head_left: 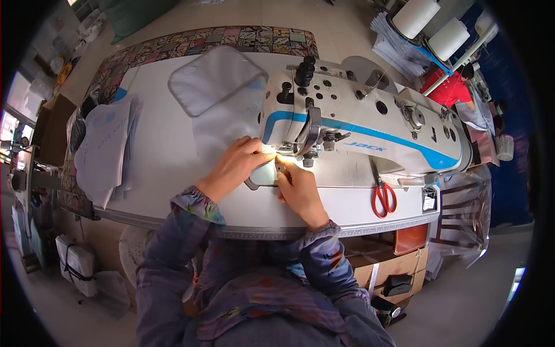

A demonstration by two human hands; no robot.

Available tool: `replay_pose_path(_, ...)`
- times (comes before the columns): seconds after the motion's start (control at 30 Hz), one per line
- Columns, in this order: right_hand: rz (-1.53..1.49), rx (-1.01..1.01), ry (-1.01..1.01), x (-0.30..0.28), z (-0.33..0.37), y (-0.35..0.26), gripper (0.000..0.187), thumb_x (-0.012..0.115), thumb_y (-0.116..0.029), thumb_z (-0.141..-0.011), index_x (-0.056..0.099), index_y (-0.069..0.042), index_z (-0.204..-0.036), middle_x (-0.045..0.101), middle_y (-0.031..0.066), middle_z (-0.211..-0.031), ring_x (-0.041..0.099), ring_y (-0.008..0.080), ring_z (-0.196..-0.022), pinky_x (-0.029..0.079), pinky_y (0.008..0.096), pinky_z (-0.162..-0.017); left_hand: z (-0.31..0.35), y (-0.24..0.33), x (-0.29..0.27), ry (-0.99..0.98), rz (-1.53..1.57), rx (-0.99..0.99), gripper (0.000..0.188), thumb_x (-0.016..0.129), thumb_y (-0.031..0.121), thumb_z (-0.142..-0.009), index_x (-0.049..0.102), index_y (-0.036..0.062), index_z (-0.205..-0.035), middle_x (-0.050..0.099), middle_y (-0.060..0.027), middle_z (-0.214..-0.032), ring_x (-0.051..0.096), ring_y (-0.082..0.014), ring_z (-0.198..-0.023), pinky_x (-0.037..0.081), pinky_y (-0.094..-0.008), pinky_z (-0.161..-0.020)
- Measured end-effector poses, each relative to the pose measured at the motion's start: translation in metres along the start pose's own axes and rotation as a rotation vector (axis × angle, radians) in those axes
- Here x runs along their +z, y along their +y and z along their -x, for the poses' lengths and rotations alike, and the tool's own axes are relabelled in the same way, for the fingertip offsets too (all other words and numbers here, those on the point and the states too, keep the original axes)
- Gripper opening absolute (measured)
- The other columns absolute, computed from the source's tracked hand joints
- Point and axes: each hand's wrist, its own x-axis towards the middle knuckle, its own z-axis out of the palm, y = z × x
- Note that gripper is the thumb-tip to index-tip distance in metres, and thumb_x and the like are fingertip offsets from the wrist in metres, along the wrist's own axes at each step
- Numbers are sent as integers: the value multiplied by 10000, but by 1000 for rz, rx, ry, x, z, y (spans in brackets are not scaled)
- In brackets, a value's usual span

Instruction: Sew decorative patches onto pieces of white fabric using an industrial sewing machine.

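Observation:
A white and blue sewing machine (370,124) stands on a white table (167,156). My left hand (234,165) reaches in to the needle area, fingertips together at the presser foot (284,151). My right hand (300,188) comes from below with its index finger pointing up at the same spot. Both rest on the metal plate (261,176) under the needle. Whether a thread or a small piece sits between the fingers cannot be made out.
Red-handled scissors (383,196) lie right of my hands. A translucent padded piece (217,78) lies behind, a stack of white cut pieces (107,147) at the left. Patterned cloth (231,39) covers the table's far edge. White rolls (430,26) stand at the back right.

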Motion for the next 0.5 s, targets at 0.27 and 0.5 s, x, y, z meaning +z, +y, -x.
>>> replay_pose_path(0.27, 33, 30, -48, -9, 8, -3, 401, 547, -78, -1027, 601, 18, -1412, 638, 57, -702, 636, 127, -546, 518, 283, -534, 1, 42, 19, 1, -128, -99, 297, 644, 42, -830, 697, 40, -1123, 594, -108, -1074, 619, -317, -1025, 566, -428, -841)
replay_pose_path(0.5, 195, -159, 164, -60, 64, 19, 390, 655, -20, -980, 630, 1, -1369, 661, 90, -872, 680, 154, -754, 546, 271, -637, -4, 19, -10, -269, 257, -215, 185, 601, 45, -891, 660, 50, -1066, 614, -130, -1176, 657, -367, -917, 577, -461, -821)
